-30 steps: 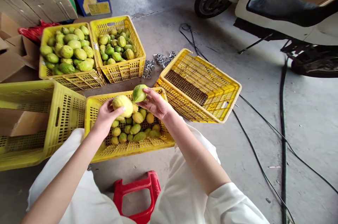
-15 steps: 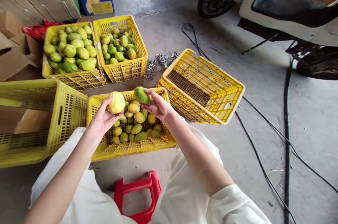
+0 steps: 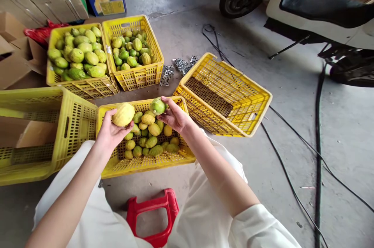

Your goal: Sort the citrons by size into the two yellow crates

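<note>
My left hand (image 3: 112, 131) is closed around a yellow lemon (image 3: 123, 114), held up above the near crate's left part. In my right hand (image 3: 173, 115) a smaller green lemon (image 3: 158, 106) is gripped between thumb and fingers, over the same crate's far rim. Below both hands stands the near yellow crate (image 3: 146, 166), a slotted plastic one. Several green and yellow lemons (image 3: 151, 142) lie loosely on its bottom. My left hand and the fruit in it hide part of the crate's far left side.
Behind stand two yellow crates filled with lemons, a left one (image 3: 84, 91) and a right one (image 3: 138, 81). Another yellow crate (image 3: 224, 92) sits at right, and one with cardboard (image 3: 32, 133) at left. A red stool (image 3: 152, 238) is between my legs. Cables (image 3: 318, 123) and a scooter (image 3: 292, 18) are at right.
Both lemons have been turned in my fingers, the green one now showing its end. My left hand has shifted slightly left with the yellow lemon. The crates stay put.
</note>
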`<state>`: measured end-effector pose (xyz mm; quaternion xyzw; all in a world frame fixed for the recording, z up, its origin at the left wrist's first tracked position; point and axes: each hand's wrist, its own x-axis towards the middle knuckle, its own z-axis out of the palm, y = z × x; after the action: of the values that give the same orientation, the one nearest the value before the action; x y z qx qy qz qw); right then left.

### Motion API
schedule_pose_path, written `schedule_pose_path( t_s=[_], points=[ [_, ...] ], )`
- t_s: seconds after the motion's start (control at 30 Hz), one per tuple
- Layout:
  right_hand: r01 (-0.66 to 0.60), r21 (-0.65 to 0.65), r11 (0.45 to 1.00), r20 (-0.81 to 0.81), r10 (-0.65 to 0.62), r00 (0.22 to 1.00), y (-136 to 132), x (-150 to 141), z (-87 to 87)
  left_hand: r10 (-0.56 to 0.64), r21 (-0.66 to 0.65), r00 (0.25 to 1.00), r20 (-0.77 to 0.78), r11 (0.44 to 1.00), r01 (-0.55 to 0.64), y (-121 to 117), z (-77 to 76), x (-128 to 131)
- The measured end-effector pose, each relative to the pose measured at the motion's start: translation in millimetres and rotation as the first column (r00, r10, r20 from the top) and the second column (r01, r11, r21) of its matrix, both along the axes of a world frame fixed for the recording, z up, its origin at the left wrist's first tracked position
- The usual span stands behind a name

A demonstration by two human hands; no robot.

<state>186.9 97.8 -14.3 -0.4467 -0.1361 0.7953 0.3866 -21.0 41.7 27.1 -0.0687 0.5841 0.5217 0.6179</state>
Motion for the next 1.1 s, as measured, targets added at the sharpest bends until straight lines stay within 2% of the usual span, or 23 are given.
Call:
schedule_pose_path(
  t_s=[0.17,0.33,0.4,0.43,0.5,0.6,0.67,0.73,0.77,0.8,0.83,0.87,0.9,0.93,0.97,1.0,1.03,1.07,1.1],
  points=[
    [-0.018,-0.013,1.000,-0.035,0.018,0.999,-1,0,2.8,-0.084,0.085,0.984,-0.155,0.991,0.098,-4,-6.9,2],
    [0.042,0.015,0.999,-0.037,-0.041,0.998,-1,-3,6.9,-0.011,0.216,0.878,-0.478,0.968,0.130,-6,-13.9,6],
    [0.062,0.006,0.998,-0.009,-0.061,0.998,0,-4,8.0,0.001,0.262,0.860,-0.510,0.953,0.154,-5,-13.7,6],
    [0.069,0.000,0.998,0.000,-0.069,0.998,0,-3,8.4,-0.010,0.269,0.878,-0.478,0.950,0.157,-5,-12.7,5],
    [0.075,-0.020,0.997,0.002,-0.075,0.997,0,-3,8.9,-0.040,0.228,0.943,-0.329,0.966,0.121,-3,-10.1,4],
    [0.045,-0.069,0.997,0.003,-0.044,0.999,0,-1,9.1,-0.047,-0.002,0.992,-0.116,0.999,0.047,0,-9.6,1],
    [0.009,-0.083,0.997,0.002,-0.009,1.000,0,-1,8.8,-0.073,-0.156,0.990,-0.119,0.986,0.054,1,-14.2,-1],
    [-0.019,-0.078,0.997,0.001,0.020,1.000,-1,0,8.5,-0.204,-0.186,0.956,-0.210,0.968,0.166,0,-21.1,-2],
    [-0.026,-0.074,0.997,0.002,0.026,1.000,-1,-1,8.4,-0.294,-0.159,0.909,-0.296,0.953,0.256,-1,-24.2,-3],
    [-0.030,-0.071,0.997,0.002,0.030,1.000,-1,-1,8.3,-0.376,-0.117,0.825,-0.422,0.925,0.361,-2,-26.6,-2],
    [-0.033,-0.070,0.997,0.004,0.033,0.999,-1,-1,8.3,-0.428,-0.083,0.690,-0.583,0.877,0.474,-3,-27.9,-2],
    [-0.034,-0.069,0.997,0.007,0.034,0.999,0,-1,8.5,-0.435,-0.081,0.498,-0.750,0.808,0.583,-6,-28.2,-2],
    [-0.033,-0.070,0.997,0.011,0.034,0.999,0,-1,8.9,-0.394,-0.126,0.260,-0.881,0.726,0.676,-8,-27.7,-1],
    [-0.028,-0.072,0.997,0.017,0.029,0.999,0,-1,9.6,-0.320,-0.210,0.007,-0.948,0.640,0.739,-10,-26.7,-1],
    [-0.019,-0.077,0.997,0.024,0.021,0.999,0,0,10.6,-0.230,-0.315,-0.222,-0.947,0.554,0.771,-13,-25.9,-2],
    [-0.008,-0.082,0.997,0.031,0.010,0.999,0,0,11.9,-0.144,-0.419,-0.401,-0.905,0.480,0.771,-15,-25.4,-3],
    [0.005,-0.087,0.996,0.035,-0.002,0.999,0,0,13.5,-0.070,-0.504,-0.525,-0.848,0.415,0.758,-16,-25.7,-4],
    [0.016,-0.089,0.996,0.035,-0.013,0.999,0,0,15.2,-0.009,-0.564,-0.602,-0.799,0.360,0.743,-17,-26.6,-6],
    [0.023,-0.089,0.996,0.030,-0.020,0.999,0,1,16.9,0.038,-0.606,-0.647,-0.761,0.315,0.731,-18,-28.2,-9]
  ],
)
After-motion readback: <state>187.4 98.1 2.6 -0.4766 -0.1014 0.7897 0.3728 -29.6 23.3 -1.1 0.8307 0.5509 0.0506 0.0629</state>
